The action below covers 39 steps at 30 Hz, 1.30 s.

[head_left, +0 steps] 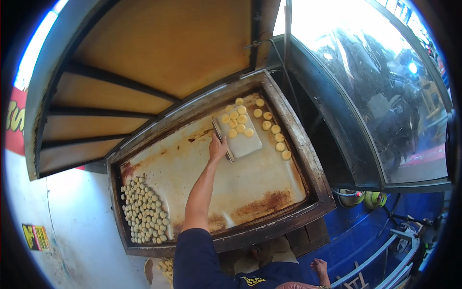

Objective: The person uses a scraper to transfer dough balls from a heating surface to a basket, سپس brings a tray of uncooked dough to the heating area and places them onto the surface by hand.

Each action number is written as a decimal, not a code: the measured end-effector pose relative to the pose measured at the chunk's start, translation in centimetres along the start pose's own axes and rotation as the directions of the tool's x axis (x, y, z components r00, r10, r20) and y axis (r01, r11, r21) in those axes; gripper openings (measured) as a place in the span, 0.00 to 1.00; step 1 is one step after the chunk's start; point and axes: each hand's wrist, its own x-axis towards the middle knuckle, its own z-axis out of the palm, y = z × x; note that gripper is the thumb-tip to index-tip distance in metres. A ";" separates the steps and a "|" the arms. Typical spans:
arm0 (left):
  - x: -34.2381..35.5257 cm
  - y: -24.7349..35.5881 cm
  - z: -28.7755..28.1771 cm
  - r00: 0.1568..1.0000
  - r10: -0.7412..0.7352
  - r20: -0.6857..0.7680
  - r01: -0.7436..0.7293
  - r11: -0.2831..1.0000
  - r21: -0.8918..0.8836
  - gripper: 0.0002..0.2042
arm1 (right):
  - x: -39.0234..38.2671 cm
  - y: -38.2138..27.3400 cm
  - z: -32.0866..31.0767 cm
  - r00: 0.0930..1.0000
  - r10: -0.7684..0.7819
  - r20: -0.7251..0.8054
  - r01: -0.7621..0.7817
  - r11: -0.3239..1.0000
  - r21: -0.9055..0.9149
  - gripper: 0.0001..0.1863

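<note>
Round pastries lay on a flat scraper toward the far right of the tray, the left hand clasping its edge. Whether the right hand held anything, I couldn't tell; tilting risked spilling them.

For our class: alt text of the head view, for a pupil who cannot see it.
A person's left hand grips a flat scoop bearing round golden pastries at a large framed tray. More pastries line the tray's right side; many paler balls cluster at its left end. The right hand is off the tray.
</note>
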 end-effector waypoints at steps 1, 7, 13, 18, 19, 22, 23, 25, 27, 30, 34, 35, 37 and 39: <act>-1.3 0.2 -1.4 1.000 -0.014 0.014 0.015 1.000 -0.024 0.21 | 0.2 -0.4 0.1 1.000 -0.012 0.001 0.012 1.000 -0.005 0.11; -12.9 -3.3 -12.5 0.991 -0.113 -0.074 0.113 0.994 -0.017 0.17 | 1.2 -3.3 1.8 0.991 -0.100 0.091 0.107 0.991 -0.077 0.12; -30.7 -6.7 -24.4 0.912 -0.361 -0.193 0.323 0.924 -0.204 0.18 | 2.8 -3.5 3.8 0.943 -0.210 0.258 0.241 0.966 -0.094 0.15; -46.5 -14.5 -27.0 0.680 -0.548 -0.488 0.499 0.833 -0.240 0.18 | 1.6 -3.1 4.7 0.891 -0.166 0.423 0.295 0.919 -0.260 0.14; -49.9 -15.6 -27.6 0.618 -0.583 -0.527 0.525 0.805 -0.276 0.20 | 2.5 -2.5 4.9 0.898 -0.133 0.420 0.286 0.901 -0.326 0.14; -59.3 -19.6 -27.7 0.439 -0.671 -0.597 0.591 0.717 -0.371 0.22 | 4.4 -1.4 5.2 0.909 -0.085 0.407 0.285 0.840 -0.461 0.13; -62.0 -21.2 -27.2 0.357 -0.709 -0.608 0.642 0.659 -0.392 0.22 | 3.8 -1.8 6.4 0.903 -0.078 0.423 0.301 0.816 -0.493 0.13; -67.0 -24.5 -26.0 0.187 -0.762 -0.621 0.728 0.531 -0.433 0.23 | 1.9 -2.6 8.4 0.882 -0.059 0.467 0.343 0.760 -0.552 0.13; -71.4 -28.8 -24.1 0.032 -0.766 -0.642 0.750 0.443 -0.492 0.23 | -0.1 -3.4 10.6 0.853 -0.051 0.519 0.400 0.702 -0.588 0.13; -76.2 -33.5 -22.1 -0.198 -0.805 -0.559 0.812 0.184 -0.554 0.23 | -3.5 -4.9 13.4 0.786 -0.057 0.615 0.520 0.598 -0.610 0.13; -80.1 -37.1 -23.5 -0.448 -0.788 -0.423 0.803 -0.147 -0.577 0.24 | -9.6 -5.7 17.6 0.659 -0.074 0.749 0.737 0.261 -0.623 0.12; -81.1 -37.3 -24.2 -0.470 -0.773 -0.427 0.809 -0.185 -0.558 0.24 | -11.6 -5.8 19.1 0.618 -0.088 0.781 0.786 0.032 -0.618 0.12; -82.7 -37.3 -25.9 -0.510 -0.741 -0.437 0.817 -0.257 -0.516 0.23 | -16.5 -5.9 22.5 0.529 -0.101 0.843 0.746 -0.419 -0.519 0.12; -83.9 -36.9 -28.2 -0.537 -0.676 -0.505 0.818 -0.272 -0.506 0.17 | -23.8 -5.5 27.1 0.309 -0.073 0.948 0.806 -0.509 -0.302 0.11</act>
